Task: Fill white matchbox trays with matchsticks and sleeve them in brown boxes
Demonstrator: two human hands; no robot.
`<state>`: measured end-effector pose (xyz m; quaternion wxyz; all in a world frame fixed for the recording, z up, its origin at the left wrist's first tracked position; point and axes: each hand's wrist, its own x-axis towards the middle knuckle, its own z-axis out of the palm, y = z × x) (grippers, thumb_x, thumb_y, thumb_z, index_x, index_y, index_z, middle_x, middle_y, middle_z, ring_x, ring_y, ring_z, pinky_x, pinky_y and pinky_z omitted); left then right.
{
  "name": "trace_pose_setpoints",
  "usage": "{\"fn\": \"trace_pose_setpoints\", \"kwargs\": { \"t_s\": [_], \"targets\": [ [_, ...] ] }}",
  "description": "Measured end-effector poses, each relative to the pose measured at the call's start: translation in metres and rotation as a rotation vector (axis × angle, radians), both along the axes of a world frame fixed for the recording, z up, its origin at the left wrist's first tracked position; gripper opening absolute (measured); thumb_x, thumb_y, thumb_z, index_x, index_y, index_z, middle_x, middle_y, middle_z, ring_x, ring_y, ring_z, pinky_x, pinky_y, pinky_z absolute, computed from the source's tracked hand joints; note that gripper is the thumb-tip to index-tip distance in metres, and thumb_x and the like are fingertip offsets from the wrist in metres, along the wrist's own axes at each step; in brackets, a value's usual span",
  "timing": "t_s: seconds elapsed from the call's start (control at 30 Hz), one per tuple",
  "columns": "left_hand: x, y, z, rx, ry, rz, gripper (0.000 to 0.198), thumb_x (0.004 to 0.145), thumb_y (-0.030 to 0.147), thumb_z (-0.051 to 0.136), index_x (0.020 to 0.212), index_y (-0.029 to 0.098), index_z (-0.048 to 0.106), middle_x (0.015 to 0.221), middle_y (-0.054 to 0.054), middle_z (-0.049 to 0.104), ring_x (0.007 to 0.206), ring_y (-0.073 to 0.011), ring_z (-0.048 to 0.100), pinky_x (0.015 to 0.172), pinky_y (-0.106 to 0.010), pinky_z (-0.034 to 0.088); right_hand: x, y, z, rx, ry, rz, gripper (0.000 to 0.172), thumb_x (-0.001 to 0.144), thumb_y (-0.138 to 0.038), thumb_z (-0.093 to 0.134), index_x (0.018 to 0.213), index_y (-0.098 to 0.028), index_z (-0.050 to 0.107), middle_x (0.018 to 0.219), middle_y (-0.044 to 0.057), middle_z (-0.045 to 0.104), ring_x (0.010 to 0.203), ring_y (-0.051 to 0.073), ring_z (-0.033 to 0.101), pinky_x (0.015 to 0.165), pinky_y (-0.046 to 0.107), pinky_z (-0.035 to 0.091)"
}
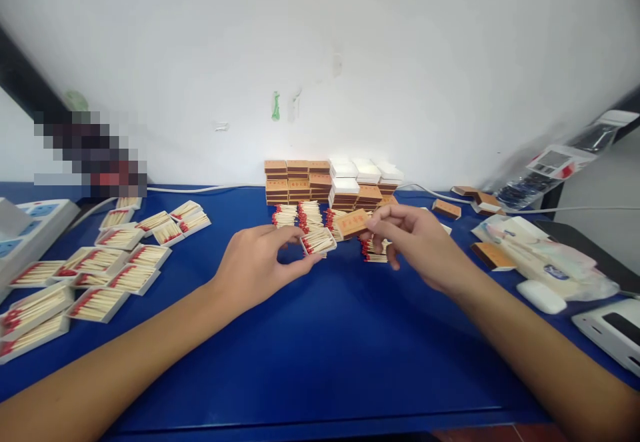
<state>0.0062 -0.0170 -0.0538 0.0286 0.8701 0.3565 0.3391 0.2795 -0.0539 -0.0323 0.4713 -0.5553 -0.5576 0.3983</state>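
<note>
Matches fill the tray that my left hand pinches in front of the stack. My right hand pinches a box, also before the stack. On the tabletop I see filled trays left of the stack, a pack right of it.
</note>
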Motion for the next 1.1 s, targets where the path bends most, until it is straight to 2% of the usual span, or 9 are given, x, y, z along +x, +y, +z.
{"fn": "trace_pose_setpoints", "kwargs": {
  "t_s": [0.2, 0.43, 0.53, 0.63, 0.7, 0.8, 0.97, 1.1],
  "targets": [
    [0.001, -0.001, 0.002, -0.026, -0.092, 0.041, 0.028, 0.090, 0.047, 0.078, 0.101, 0.021, 0.078, 0.087, 0.001, 0.083, 0.072, -0.0189, 0.078, 0.064, -0.027, 0.056, -0.010, -0.004, -0.007, -0.067, 0.097, 0.075, 0.041, 0.080, -0.056, 0.084, 0.077, -0.021, 0.064, 0.082, 0.006, 0.074, 0.062, 0.015, 0.064, 0.039, 0.024, 0.050],
    [0.000, 0.002, 0.004, -0.045, -0.090, 0.000, 0.032, 0.091, 0.052, 0.077, 0.102, 0.022, 0.078, 0.091, -0.001, 0.084, 0.073, -0.0184, 0.077, 0.065, -0.027, 0.058, -0.009, -0.004, -0.009, -0.085, 0.154, 0.141, 0.039, 0.084, -0.055, 0.083, 0.083, -0.020, 0.065, 0.090, 0.006, 0.076, 0.065, 0.014, 0.064, 0.044, 0.023, 0.053],
    [-0.002, 0.005, 0.003, -0.050, -0.078, -0.038, 0.036, 0.093, 0.054, 0.075, 0.106, 0.021, 0.078, 0.094, -0.002, 0.084, 0.074, -0.0180, 0.077, 0.065, -0.026, 0.058, -0.010, -0.004, -0.011, -0.066, 0.134, 0.163, 0.039, 0.086, -0.056, 0.081, 0.097, -0.022, 0.064, 0.093, 0.007, 0.078, 0.066, 0.016, 0.066, 0.046, 0.025, 0.054],
    [-0.005, 0.009, 0.003, -0.055, -0.076, -0.054, 0.038, 0.093, 0.055, 0.075, 0.108, 0.020, 0.078, 0.094, -0.002, 0.083, 0.071, -0.0172, 0.076, 0.064, -0.026, 0.058, -0.008, -0.003, -0.012, -0.050, 0.125, 0.176, 0.052, 0.087, -0.055, 0.081, 0.123, -0.024, 0.059, 0.093, 0.005, 0.078, 0.067, 0.018, 0.069, 0.047, 0.027, 0.055],
    [-0.006, 0.011, 0.003, -0.059, -0.073, -0.081, 0.038, 0.093, 0.054, 0.075, 0.110, 0.020, 0.077, 0.095, -0.002, 0.083, 0.071, -0.0166, 0.075, 0.066, -0.027, 0.058, -0.006, -0.003, -0.013, -0.045, 0.102, 0.198, 0.058, 0.089, -0.055, 0.079, 0.133, -0.024, 0.057, 0.090, 0.004, 0.076, 0.067, 0.018, 0.070, 0.048, 0.028, 0.056],
    [-0.006, 0.011, 0.003, -0.068, -0.085, -0.111, 0.039, 0.092, 0.056, 0.076, 0.110, 0.021, 0.078, 0.098, -0.002, 0.083, 0.070, -0.0157, 0.073, 0.067, -0.027, 0.058, -0.004, -0.003, -0.013, -0.035, 0.056, 0.234, 0.053, 0.093, -0.056, 0.075, 0.132, -0.023, 0.060, 0.084, 0.003, 0.074, 0.065, 0.018, 0.069, 0.049, 0.028, 0.057],
    [-0.003, 0.008, 0.004, -0.101, -0.151, -0.125, 0.045, 0.088, 0.062, 0.077, 0.108, 0.022, 0.079, 0.097, -0.001, 0.083, 0.073, -0.0154, 0.074, 0.070, -0.026, 0.057, -0.009, -0.006, -0.013, -0.055, 0.061, 0.351, 0.047, 0.095, -0.053, 0.075, 0.129, -0.025, 0.058, 0.096, 0.005, 0.078, 0.070, 0.019, 0.073, 0.049, 0.028, 0.059],
    [-0.002, 0.004, 0.005, -0.200, -0.165, -0.197, 0.048, 0.082, 0.065, 0.080, 0.109, 0.026, 0.078, 0.099, 0.001, 0.083, 0.081, -0.0163, 0.075, 0.073, -0.026, 0.057, -0.020, -0.013, -0.012, -0.056, 0.078, 0.426, 0.045, 0.098, -0.051, 0.071, 0.133, -0.026, 0.059, 0.094, 0.004, 0.077, 0.074, 0.021, 0.076, 0.051, 0.029, 0.060]
  ]
}}
